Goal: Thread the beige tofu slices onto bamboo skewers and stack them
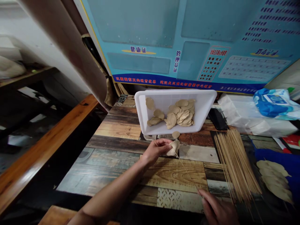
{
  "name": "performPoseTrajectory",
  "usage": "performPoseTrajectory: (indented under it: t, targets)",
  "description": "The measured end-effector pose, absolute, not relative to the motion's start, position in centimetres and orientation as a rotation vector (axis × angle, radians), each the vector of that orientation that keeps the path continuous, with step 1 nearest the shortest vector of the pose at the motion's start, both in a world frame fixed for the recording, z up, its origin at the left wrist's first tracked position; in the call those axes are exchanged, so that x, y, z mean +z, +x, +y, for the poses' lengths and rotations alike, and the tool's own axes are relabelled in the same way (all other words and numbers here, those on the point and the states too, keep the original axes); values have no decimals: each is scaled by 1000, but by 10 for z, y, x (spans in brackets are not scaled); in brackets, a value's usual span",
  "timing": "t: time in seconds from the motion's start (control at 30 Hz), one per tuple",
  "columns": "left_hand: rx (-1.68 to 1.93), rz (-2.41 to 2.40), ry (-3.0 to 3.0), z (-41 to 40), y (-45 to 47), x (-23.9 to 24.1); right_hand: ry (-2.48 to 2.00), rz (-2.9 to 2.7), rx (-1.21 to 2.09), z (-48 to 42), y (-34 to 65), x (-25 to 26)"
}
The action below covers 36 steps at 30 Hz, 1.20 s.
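My left hand [157, 150] is closed on a thin beige slice [173, 148], folded at its fingertips above the table. A long bamboo skewer [187, 171] runs from that slice down to my right hand [217, 207], whose fingers pinch its lower end. Just beyond the left hand, one loose round slice [176, 134] lies by the front rim of a white plastic tray [137, 107]. Inside the tray are a large heap of similar slices [181, 114] and a smaller group at left. What the slices are made of, I cannot tell.
Many bare skewers [236, 165] lie in a bundle on the wood-patterned table [112, 161]. Filled skewers [275, 178] rest on something blue at far right. Behind them are a black phone-like object [218, 119], clear-wrapped white packs [241, 114] and a blue packet [274, 103]. A blue notice board [150, 62] stands behind.
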<state>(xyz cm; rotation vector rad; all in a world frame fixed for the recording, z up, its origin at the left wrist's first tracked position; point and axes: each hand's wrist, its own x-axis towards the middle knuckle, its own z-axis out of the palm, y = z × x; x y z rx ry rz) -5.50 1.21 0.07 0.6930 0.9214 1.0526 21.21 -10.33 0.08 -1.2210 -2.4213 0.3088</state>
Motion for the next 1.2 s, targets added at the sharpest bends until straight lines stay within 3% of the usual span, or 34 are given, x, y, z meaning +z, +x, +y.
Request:
performPoseTrajectory:
  t: [0.2,0.5,0.73,0.87,1.0,1.2]
  targets:
    - [1058,1046,1015,3,-48,7,-1266,-2401,327,-105,207,3]
    - [1017,903,1001,-20,-20,0,-1271,-2278,268,-105,194,9]
    - [1052,1485,1977,59,-78,0,-1225,-2216,145,-105,208,11]
    - [843,1880,2486,103,-94,8,-1238,-2188,181,-109,207,12]
    - [629,2030,2587,125,-93,11,-1307,-2165,273,-116,207,14]
    - [694,2047,2421,128,-94,14,-1364,-2125,367,-126,211,16]
